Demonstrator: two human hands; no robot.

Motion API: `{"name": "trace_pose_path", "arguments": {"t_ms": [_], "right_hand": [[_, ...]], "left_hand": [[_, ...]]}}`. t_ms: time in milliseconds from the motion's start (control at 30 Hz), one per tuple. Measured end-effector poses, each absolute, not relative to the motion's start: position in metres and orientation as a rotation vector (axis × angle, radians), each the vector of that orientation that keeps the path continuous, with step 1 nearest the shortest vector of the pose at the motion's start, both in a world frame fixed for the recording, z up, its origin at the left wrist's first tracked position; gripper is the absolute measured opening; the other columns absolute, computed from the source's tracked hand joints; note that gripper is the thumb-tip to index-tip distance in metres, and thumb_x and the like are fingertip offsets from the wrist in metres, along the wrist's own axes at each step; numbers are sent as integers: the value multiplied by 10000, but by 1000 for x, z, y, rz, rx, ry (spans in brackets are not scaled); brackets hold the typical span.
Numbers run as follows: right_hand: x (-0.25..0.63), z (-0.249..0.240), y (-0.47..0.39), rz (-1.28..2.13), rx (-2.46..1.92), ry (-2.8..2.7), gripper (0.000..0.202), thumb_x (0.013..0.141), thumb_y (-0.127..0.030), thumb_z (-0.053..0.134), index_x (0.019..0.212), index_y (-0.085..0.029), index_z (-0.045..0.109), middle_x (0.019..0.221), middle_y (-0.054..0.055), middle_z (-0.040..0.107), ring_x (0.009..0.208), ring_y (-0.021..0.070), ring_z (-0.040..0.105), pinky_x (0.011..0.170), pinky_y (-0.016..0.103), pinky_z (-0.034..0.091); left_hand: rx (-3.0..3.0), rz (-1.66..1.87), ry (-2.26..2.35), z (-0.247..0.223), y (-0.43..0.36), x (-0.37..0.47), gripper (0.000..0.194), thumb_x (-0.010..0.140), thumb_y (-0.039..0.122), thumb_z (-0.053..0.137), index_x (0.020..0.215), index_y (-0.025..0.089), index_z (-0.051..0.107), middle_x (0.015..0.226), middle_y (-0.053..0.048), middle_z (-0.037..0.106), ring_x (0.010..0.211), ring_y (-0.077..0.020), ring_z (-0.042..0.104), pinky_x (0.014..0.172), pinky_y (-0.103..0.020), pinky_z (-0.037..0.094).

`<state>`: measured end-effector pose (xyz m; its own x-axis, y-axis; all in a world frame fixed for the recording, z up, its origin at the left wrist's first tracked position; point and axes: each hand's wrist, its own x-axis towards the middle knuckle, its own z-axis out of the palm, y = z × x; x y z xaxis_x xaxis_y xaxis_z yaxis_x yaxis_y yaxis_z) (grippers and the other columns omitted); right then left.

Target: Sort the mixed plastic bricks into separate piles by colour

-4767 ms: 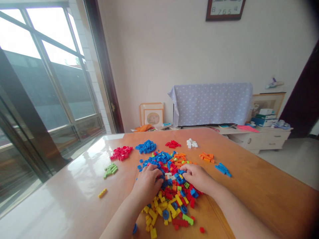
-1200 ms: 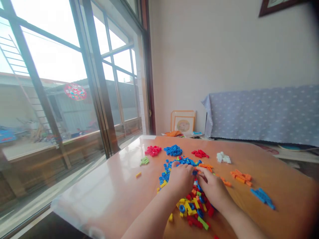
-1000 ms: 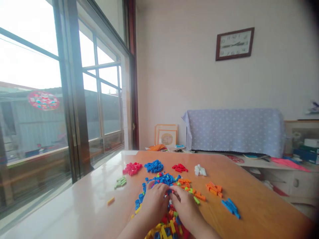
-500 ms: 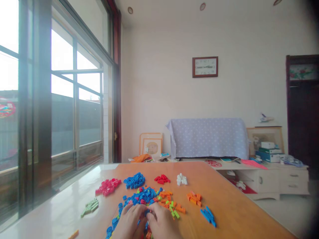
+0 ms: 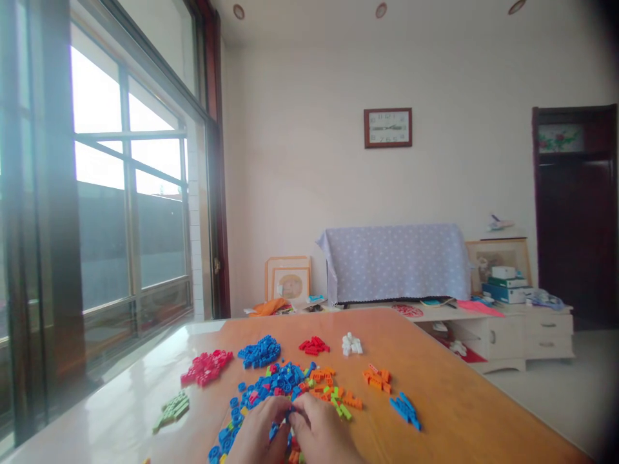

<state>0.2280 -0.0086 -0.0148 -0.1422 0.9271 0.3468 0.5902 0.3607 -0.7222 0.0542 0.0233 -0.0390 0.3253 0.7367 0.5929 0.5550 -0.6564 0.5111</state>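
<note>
My left hand and my right hand meet at the near side of a mixed heap of toy building bricks. Their fingertips are pinched together around a small blue building brick, most of it hidden by the fingers. Blue bricks make up most of the heap, with pink, yellow and lime ones among them. Orange bricks and lime green bricks lie just right of my right hand. More loose bricks show below and between the hands, partly covered.
Sorted piles ring the heap: pink, blue, red, white, orange, long blue and pale green. The glossy wooden table faces a low white cabinet. Windows stand at left.
The view has turned slightly right, so the room shifts left. Both hands stay together over the heap, still pinching, with only slight finger movement. The piles look the same.
</note>
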Motion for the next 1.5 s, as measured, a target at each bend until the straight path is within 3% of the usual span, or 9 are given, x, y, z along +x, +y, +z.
{"name": "trace_pose_path", "arguments": {"t_ms": [200, 433, 600, 833, 1067, 1267, 1500], "right_hand": [[230, -12, -16, 610, -1226, -1816, 238, 969, -280, 503, 1046, -232, 723, 910, 6, 762, 806, 153, 678, 708, 226, 431], [232, -19, -15, 545, -1268, -1858, 224, 975, -261, 479, 1021, -219, 694, 986, 29, 753, 923, 171, 675, 728, 237, 412], [230, -18, -16, 558, -1281, -1854, 232, 977, -279, 467, 985, -211, 689, 926, 21, 742, 864, 162, 665, 704, 241, 401], [233, -14, -16, 590, -1279, -1818, 350, 989, -458, 464, 1104, -220, 693, 775, 7, 725, 751, 176, 665, 678, 257, 414], [235, -16, -16, 480, -1342, -1853, 370, 999, -477, 429, 857, -234, 670, 753, 2, 691, 722, 169, 632, 642, 247, 390], [234, -16, -17, 461, -1373, -1865, 371, 1000, -475, 408, 883, -255, 683, 786, 5, 711, 749, 180, 650, 664, 266, 404], [232, -20, -13, 431, -1366, -1838, 353, 983, -464, 424, 930, -285, 723, 858, 20, 738, 777, 189, 681, 693, 273, 451]], "left_hand": [[2291, 1197, 1239, -22, 6, 58, 177, 854, 195, 545, 974, 236, 669, 939, -57, 719, 891, -223, 680, 819, -330, 563], [2265, 1105, 1220, -20, 0, 60, 190, 897, 181, 494, 993, 228, 651, 977, -53, 700, 916, -204, 655, 844, -316, 537], [2218, 1098, 1229, -20, -1, 61, 172, 883, 189, 516, 984, 217, 652, 951, -46, 699, 898, -197, 646, 815, -300, 525], [2026, 1253, 1401, -9, 8, 48, 206, 817, 211, 535, 995, 204, 640, 917, -39, 702, 893, -203, 662, 817, -324, 533], [1803, 1472, 1434, 16, 43, 3, 233, 810, 307, 609, 1006, 184, 635, 917, -55, 728, 875, -224, 696, 789, -343, 548], [1941, 1327, 1713, 9, 94, -35, 197, 807, 210, 579, 993, 192, 640, 943, -44, 732, 901, -201, 693, 814, -304, 520], [1869, 1181, 1955, -17, 159, -45, 146, 766, 144, 614, 897, 185, 664, 861, -36, 709, 865, -199, 663, 718, -260, 453]]}}
